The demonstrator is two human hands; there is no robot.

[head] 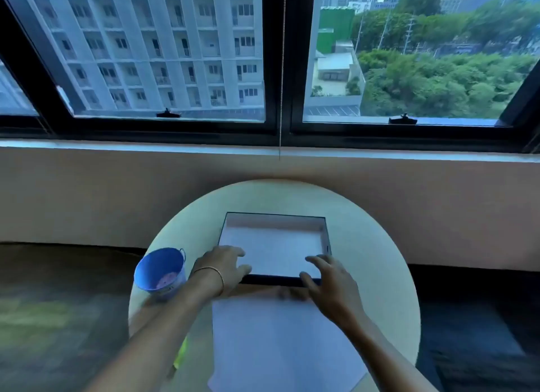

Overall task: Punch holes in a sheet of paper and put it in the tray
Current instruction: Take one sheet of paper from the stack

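Note:
A shallow dark-walled tray (326,239) stands in the middle of the round white table (377,245), with white paper (271,245) lying flat inside it. My left hand (225,267) rests over the tray's near left corner, fingers spread on the paper's edge. My right hand (330,283) hovers at the near right corner, fingers apart and touching the paper or rim; I cannot tell which. A stack of white sheets (277,342) lies on the table in front of the tray, between my forearms. No hole punch is visible.
A small blue bucket (160,270) stands at the table's left edge beside my left wrist. Something yellow-green (181,353) shows under my left forearm. A low wall and large windows (277,70) rise behind the table; dark floor lies on both sides.

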